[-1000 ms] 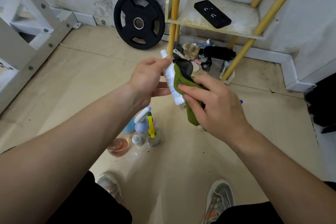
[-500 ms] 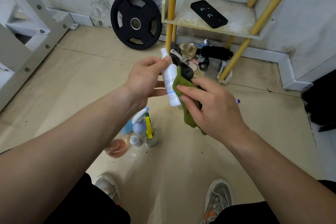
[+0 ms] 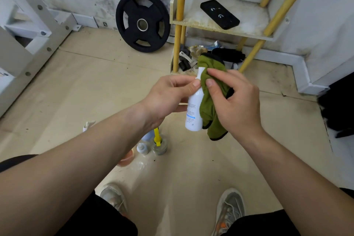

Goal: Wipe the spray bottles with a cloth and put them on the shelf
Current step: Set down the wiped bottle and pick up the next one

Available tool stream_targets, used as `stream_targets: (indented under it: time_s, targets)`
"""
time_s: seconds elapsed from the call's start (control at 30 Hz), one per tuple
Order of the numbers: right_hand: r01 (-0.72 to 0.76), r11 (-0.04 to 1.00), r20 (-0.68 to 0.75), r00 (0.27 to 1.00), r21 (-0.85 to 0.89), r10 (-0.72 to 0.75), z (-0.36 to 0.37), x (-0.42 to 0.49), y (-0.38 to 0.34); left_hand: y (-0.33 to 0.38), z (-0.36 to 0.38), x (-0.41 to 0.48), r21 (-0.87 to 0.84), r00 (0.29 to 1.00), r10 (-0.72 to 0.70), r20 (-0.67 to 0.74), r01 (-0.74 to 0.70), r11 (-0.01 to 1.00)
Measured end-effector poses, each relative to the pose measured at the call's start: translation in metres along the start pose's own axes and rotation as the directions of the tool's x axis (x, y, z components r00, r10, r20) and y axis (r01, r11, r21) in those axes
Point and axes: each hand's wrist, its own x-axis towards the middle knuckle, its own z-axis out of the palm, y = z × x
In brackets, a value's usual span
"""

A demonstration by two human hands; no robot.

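While your left hand (image 3: 168, 99) curls its fingers round the top of the bottle (image 3: 194, 113), your right hand (image 3: 235, 101) pinches the cloth (image 3: 207, 101) against its right side, nearer than the shelf (image 3: 193, 19), above the floor (image 3: 115, 82).

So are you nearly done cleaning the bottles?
Not nearly. No bottle stands on the visible shelf yet, only a black phone. The left hand holds a white spray bottle while the right hand presses the green cloth against it. More bottles wait on the floor.
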Motion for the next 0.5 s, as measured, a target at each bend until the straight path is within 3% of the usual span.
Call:
stream_targets:
  time_s: [0.13, 0.4, 0.5]
  targets:
    - [-0.015, 1.000, 0.062, 0.998, 0.016, 0.014, 0.000, 0.001, 0.000, 0.003, -0.002, 0.002, -0.009, 0.999, 0.030, -0.031, -0.030, 0.999]
    - [0.159, 0.970, 0.168, 0.977, -0.185, -0.128, 0.011, -0.021, 0.002, 0.014, -0.015, 0.008, -0.173, 0.968, 0.020, -0.250, -0.065, 0.983]
    - [0.208, 0.949, 0.141, 0.974, -0.236, -0.179, 0.013, -0.022, 0.003, 0.014, -0.015, 0.008, -0.218, 0.974, -0.004, -0.228, -0.047, 0.975]
